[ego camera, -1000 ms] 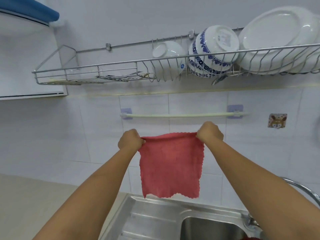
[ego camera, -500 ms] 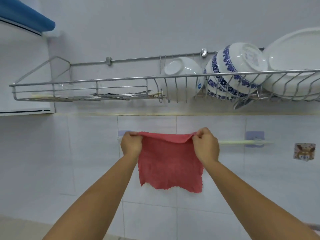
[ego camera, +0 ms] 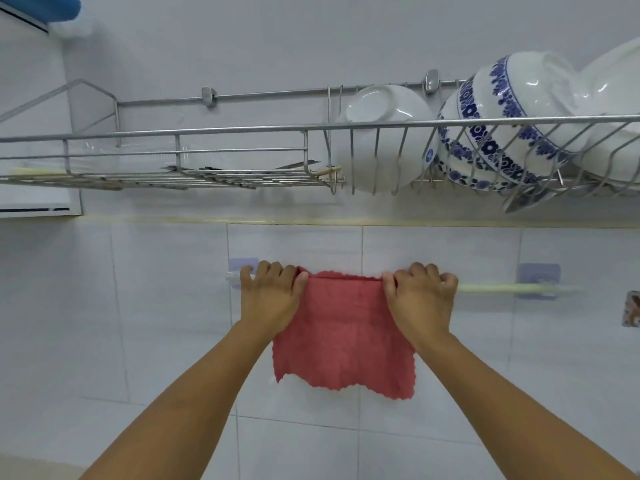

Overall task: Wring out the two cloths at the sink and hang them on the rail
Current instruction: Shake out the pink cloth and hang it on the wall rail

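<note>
A red cloth (ego camera: 343,337) hangs spread flat against the white tiled wall, its top edge folded over the pale rail (ego camera: 495,289). My left hand (ego camera: 270,299) grips the cloth's top left corner at the rail, fingers curled over the bar. At the top right corner my right hand (ego camera: 419,303) holds the cloth the same way. The rail's left end and its middle are hidden behind my hands and the cloth. Only one cloth is in view, and the sink is out of frame.
A wire dish rack (ego camera: 242,129) runs along the wall above the rail, holding a white bowl (ego camera: 381,133), blue-patterned bowls (ego camera: 502,126) and utensils. Purple rail mounts (ego camera: 538,277) stick to the tiles. A small hook plate (ego camera: 632,308) sits at the far right.
Both hands raised the red cloth from above the sink up to the rail and laid its top edge over the bar. The view tilted upward, so the sink dropped out of sight.
</note>
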{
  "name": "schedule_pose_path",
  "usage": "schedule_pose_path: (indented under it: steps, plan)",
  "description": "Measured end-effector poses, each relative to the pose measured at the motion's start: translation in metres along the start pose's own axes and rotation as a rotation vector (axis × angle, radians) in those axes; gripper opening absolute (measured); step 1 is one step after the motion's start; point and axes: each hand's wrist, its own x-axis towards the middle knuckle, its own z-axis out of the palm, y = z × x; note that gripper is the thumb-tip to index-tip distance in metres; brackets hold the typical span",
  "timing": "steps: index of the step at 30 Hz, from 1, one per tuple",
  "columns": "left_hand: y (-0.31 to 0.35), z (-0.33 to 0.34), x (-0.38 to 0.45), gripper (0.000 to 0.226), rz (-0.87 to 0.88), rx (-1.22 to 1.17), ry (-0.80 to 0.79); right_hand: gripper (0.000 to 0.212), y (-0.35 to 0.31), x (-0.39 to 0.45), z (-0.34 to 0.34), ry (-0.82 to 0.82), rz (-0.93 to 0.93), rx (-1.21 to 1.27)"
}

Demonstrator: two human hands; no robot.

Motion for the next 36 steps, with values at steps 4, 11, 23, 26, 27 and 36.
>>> schedule_pose_path:
  steps: [4, 11, 23, 26, 27, 36]
  plan:
    - [-0.001, 0.006, 0.001, 0.063, -0.001, 0.036, -0.004, 0.042, 0.004, 0.002, -0.001, -0.066, 0.006, 0.054]
    - [-0.004, 0.005, 0.005, 0.067, -0.039, 0.03, -0.121, 0.052, 0.018, -0.003, 0.006, 0.004, -0.025, -0.013]
    - [0.008, -0.002, -0.001, 0.034, -0.125, -0.065, 0.084, 0.047, 0.026, -0.007, 0.006, 0.053, 0.036, 0.037]
    - [0.016, 0.001, -0.026, 0.024, -0.065, -0.156, 0.201, 0.027, 0.025, -0.012, -0.002, 0.087, 0.086, 0.138]
    - [0.018, 0.003, -0.035, 0.028, -0.046, -0.166, 0.183, 0.024, 0.023, -0.017, -0.004, 0.108, 0.079, 0.178]
    - [0.017, 0.011, -0.049, 0.067, -0.056, -0.099, -0.074, 0.045, 0.018, -0.031, -0.005, -0.067, -0.041, 0.097]
